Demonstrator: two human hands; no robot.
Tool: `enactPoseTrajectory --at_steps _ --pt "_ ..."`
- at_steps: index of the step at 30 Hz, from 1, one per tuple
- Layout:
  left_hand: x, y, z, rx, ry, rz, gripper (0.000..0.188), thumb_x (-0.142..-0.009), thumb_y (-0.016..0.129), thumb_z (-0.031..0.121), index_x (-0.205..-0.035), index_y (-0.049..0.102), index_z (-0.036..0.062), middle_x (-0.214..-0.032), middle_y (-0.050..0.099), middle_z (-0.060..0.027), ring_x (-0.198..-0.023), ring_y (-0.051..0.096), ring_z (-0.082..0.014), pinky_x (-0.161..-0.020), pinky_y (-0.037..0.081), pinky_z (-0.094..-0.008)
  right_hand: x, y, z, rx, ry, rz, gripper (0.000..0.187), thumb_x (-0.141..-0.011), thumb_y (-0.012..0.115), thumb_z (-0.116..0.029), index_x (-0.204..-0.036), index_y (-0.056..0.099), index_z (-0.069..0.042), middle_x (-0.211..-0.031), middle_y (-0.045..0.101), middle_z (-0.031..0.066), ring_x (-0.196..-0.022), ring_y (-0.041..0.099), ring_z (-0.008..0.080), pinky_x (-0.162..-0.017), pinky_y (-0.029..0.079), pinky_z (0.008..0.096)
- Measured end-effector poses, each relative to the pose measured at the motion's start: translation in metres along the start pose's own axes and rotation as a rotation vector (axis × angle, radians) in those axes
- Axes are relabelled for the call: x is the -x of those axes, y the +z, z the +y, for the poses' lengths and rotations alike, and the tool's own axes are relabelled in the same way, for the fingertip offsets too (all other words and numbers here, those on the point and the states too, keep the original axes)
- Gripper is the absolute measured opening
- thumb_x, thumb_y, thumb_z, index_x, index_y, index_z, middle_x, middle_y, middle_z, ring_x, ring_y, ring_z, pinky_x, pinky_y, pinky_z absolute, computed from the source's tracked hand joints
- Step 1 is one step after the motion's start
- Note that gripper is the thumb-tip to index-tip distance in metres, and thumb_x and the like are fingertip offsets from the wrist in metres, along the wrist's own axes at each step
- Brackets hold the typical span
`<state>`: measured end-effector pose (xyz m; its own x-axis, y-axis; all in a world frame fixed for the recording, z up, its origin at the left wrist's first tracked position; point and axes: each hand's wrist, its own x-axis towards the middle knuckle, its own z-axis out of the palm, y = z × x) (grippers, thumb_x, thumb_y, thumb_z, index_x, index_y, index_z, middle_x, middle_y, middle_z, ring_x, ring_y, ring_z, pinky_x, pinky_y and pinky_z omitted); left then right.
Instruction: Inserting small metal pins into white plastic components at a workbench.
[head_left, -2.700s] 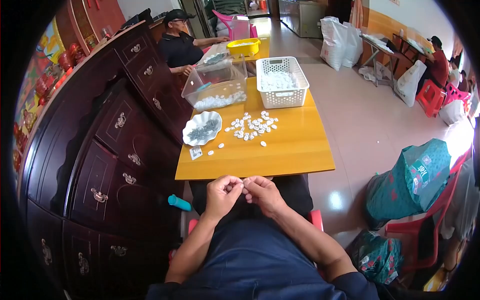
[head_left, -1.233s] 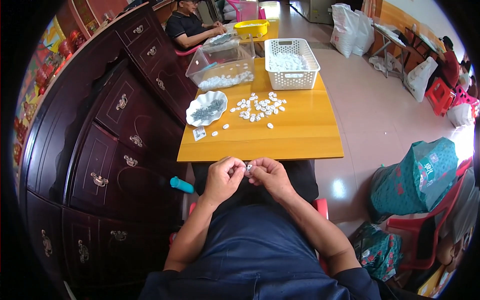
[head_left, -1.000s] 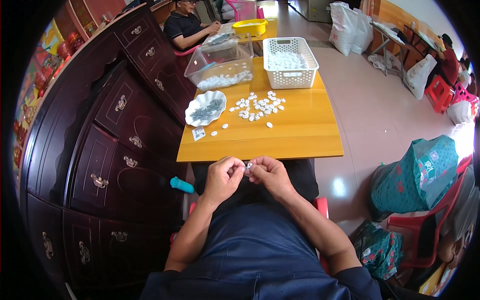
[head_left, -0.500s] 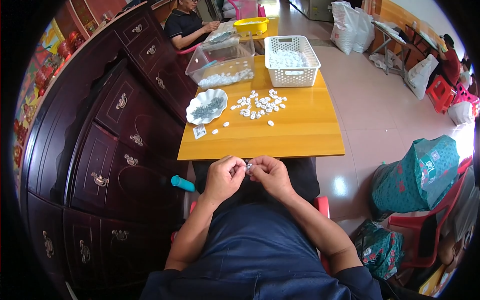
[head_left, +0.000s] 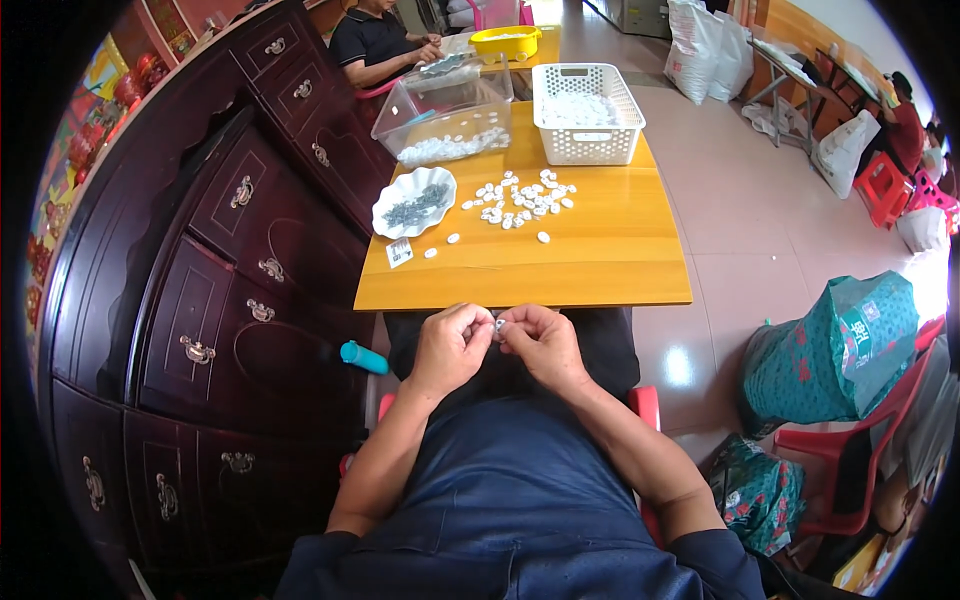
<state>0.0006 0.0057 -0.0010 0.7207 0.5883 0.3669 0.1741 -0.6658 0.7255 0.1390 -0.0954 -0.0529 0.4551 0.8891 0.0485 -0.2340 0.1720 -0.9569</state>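
Note:
Just off the table's near edge, my two hands meet over my lap. My right hand (head_left: 541,343) is closed, pinching a small white oval piece (head_left: 500,325) with dark marks between thumb and fingers. Against it, my left hand (head_left: 453,345) is closed in a pinch too; whatever its fingertips hold is too small to make out. On the table lies a loose group of similar white oval pieces (head_left: 519,197). A scalloped white dish (head_left: 384,209) to their left carries small dark grey bits (head_left: 416,207). A small printed card (head_left: 399,252) lies in front of the dish.
The wooden table (head_left: 580,275) also bears a white perforated basket (head_left: 590,148) and a clear plastic bin (head_left: 440,115), both with white pieces. Dark drawers (head_left: 300,370) line the left. A teal bottle (head_left: 364,357) and large teal bags (head_left: 825,360) flank me. A co-worker (head_left: 375,45) sits beyond.
My hands stay together around the small white piece, with only slight finger movement. The view has shifted a little, and the co-worker's hands have moved.

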Motion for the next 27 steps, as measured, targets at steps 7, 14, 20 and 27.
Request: enactPoseTrajectory --at_steps 7,14,20,27 --pt "0.001 -0.001 0.002 -0.021 0.009 0.001 0.006 -0.085 0.07 -0.002 -0.09 0.066 -0.0019 -0.077 0.069 -0.0152 -0.067 0.07 -0.0265 -0.062 0.054 -0.0344 -0.001 0.0 0.001 0.047 -0.024 -0.013 0.011 -0.097 0.068 -0.005 -0.104 0.07 0.003 -0.086 0.076 0.0056 -0.074 0.069 0.0083 -0.069 0.055 0.0227" --pt "0.0 -0.005 -0.011 0.126 -0.071 -0.044 0.01 -0.091 0.071 -0.001 -0.1 0.07 -0.0035 -0.083 0.07 -0.0031 -0.069 0.059 -0.0042 -0.063 0.049 -0.0214 -0.007 -0.004 0.005 -0.084 0.041 -0.046 0.013 -0.1 0.066 -0.007 -0.107 0.069 0.003 -0.088 0.076 0.0057 -0.076 0.069 0.0086 -0.07 0.054 0.0223" --pt "-0.024 -0.027 -0.035 0.094 -0.157 0.043 0.018 -0.088 0.075 0.007 -0.104 0.073 -0.0015 -0.084 0.073 -0.004 -0.07 0.064 -0.0054 -0.065 0.052 -0.0231 -0.011 -0.014 0.006 -0.245 0.11 -0.023 0.01 -0.103 0.063 -0.007 -0.109 0.063 0.0 -0.094 0.075 0.008 -0.078 0.069 0.0106 -0.073 0.057 0.0239" --pt "-0.066 -0.051 -0.121 -0.487 -0.052 0.232 0.025 -0.087 0.075 0.012 -0.109 0.073 0.0005 -0.091 0.074 -0.014 -0.083 0.072 -0.0315 -0.075 0.056 -0.0386 -0.012 -0.016 -0.001 -0.326 0.132 -0.01 0.012 -0.103 0.061 -0.007 -0.113 0.061 0.0 -0.093 0.074 0.0087 -0.075 0.068 0.0098 -0.07 0.059 0.0253"
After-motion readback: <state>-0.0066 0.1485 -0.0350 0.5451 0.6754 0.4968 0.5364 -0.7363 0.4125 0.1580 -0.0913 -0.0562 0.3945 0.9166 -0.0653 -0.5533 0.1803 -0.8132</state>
